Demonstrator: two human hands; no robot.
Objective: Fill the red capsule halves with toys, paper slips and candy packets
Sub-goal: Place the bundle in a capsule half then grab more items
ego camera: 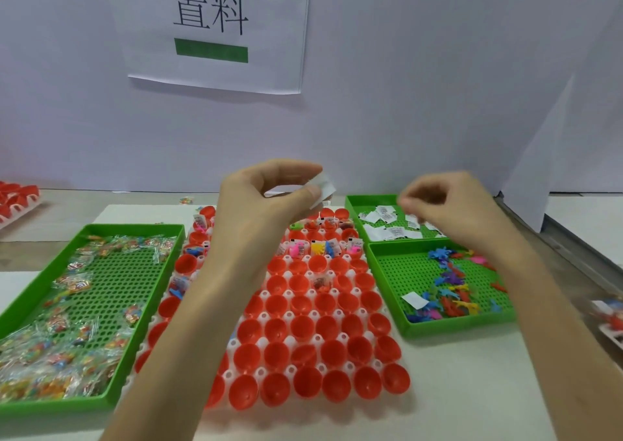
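Observation:
Red capsule halves [305,326] stand in rows in a white holder in the middle of the table. The far rows hold toys and paper slips; the near rows look empty. My left hand [269,198] is raised above the far rows and pinches white paper slips [323,186] between thumb and fingers. My right hand [448,204] hovers over the small green tray of paper slips [384,224], fingers curled; it is blurred and I cannot see whether it holds anything. Colourful plastic toys [448,289] lie in the green tray at right. Candy packets [60,339] fill the green tray at left.
A white wall with a printed sign [210,26] stands behind the table. More red capsule halves [17,198] sit at the far left edge. A small packet [612,316] lies at the right edge. A metal rail [553,238] runs along the right.

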